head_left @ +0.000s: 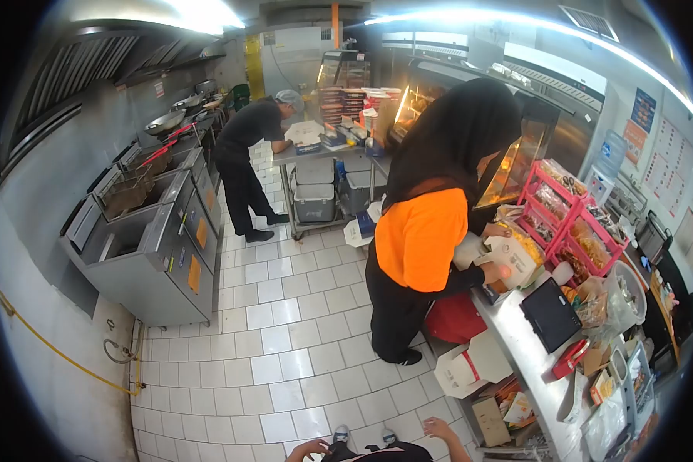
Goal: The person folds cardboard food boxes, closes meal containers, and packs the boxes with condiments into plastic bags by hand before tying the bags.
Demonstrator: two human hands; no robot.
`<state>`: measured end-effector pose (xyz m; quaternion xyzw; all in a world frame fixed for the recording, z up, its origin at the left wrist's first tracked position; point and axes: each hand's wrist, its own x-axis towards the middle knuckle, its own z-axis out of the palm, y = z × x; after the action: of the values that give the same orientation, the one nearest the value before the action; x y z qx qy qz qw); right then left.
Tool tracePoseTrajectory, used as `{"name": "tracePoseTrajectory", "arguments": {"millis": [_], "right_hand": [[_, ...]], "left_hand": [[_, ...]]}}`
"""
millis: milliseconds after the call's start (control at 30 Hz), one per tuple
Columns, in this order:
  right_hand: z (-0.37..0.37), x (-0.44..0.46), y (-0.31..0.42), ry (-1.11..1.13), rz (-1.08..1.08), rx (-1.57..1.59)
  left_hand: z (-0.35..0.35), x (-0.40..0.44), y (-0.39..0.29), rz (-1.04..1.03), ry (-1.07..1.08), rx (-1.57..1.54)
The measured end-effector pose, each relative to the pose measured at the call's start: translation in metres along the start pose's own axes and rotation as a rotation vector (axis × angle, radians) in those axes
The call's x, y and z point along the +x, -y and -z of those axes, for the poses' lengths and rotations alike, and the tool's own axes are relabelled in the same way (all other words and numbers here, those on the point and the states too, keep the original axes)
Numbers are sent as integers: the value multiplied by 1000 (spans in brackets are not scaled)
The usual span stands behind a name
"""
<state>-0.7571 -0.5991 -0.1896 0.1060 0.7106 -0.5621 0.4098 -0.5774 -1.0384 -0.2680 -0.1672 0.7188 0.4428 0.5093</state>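
Note:
My left hand [313, 448] hangs low at the bottom edge, beside my dark clothing and above the tiled floor [300, 369]. It holds nothing that I can see, and its fingers look loosely apart. On the other side my right hand [439, 429] is held out with the fingers apart and nothing in it. The nearest things to it are the open shelf under the counter, with a cardboard box [490, 421] in it, and a white paper food box [470, 366]. My shoes [341, 433] show between the two hands.
A co-worker in an orange and black top [423, 239] handles an open food box [512, 262] at the right counter [527, 362]. A tablet [550, 314] and pink racks [550, 204] stand there. Another person [246, 146] bends over a far table. Fryers [150, 246] line the left wall.

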Motion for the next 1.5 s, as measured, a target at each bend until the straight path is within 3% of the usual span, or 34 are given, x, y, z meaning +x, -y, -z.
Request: {"name": "tracePoseTrajectory", "arguments": {"millis": [100,167,300,367,400,467,500,533,567,600,633,667,700,733,767,833,867,900,933,967,1000,1067,1167,1200,1333,1500], "right_hand": [[12,-28,-40,-133,-96,133],[1,-60,-65,-359,-204,41],[-53,-123,-98,-436,-306,92],[-85,-151,-113,-524,-301,-131],[-97,-155,-145,-564,-178,-315],[-105,-150,-189,-645,-216,-191],[-113,-155,-212,-704,-235,-112],[-127,-166,-232,-762,-258,-30],[-146,-183,-248,-818,-279,50],[-155,-196,-247,-821,-324,52],[-159,-206,-250,-817,-360,43],[-165,-211,-260,-837,-379,84],[-166,-209,-286,-840,-351,115],[-166,-212,-308,-839,-321,137],[-165,-221,-321,-848,-335,152],[-156,-241,-347,-881,-353,296],[-141,-251,-366,-875,-364,285],[-127,-256,-385,-896,-313,232],[-125,-261,-402,-914,-264,189],[-101,-282,-380,-890,-338,207],[-72,-302,-345,-898,-437,353],[-20,-317,-325,-945,-294,823],[76,-331,-288,-1057,13,593],[110,-347,-246,-1083,8,446],[201,-358,-159,-1111,293,418],[245,-352,-96,-1150,360,321]], "left_hand": [[20,-13,37,102,105,61],[28,-19,59,155,181,115],[40,-21,79,203,334,245],[47,-16,68,227,315,326],[51,-12,58,245,290,376],[63,-4,32,278,153,523],[69,3,17,-291,208,1314],[80,30,15,-414,259,1157],[76,17,-11,-388,3,963],[75,20,-35,-113,39,214],[75,32,-59,-178,110,155],[68,40,-86,-271,84,359],[57,42,-120,-215,62,387],[50,55,-142,-210,120,291],[35,63,-164,-283,80,406],[4,79,-212,-188,141,257],[-21,90,-231,-189,105,330],[-39,112,-243,-299,233,309],[-68,133,-248,-450,140,556],[-97,150,-260,-805,78,844],[-130,142,-279,-788,206,576],[-214,58,-370,-457,260,197],[-295,26,-451,-612,374,154],[-313,21,-474,-682,427,125],[-362,10,-573,-874,442,67],[-400,34,-650,-862,281,-64]]}}
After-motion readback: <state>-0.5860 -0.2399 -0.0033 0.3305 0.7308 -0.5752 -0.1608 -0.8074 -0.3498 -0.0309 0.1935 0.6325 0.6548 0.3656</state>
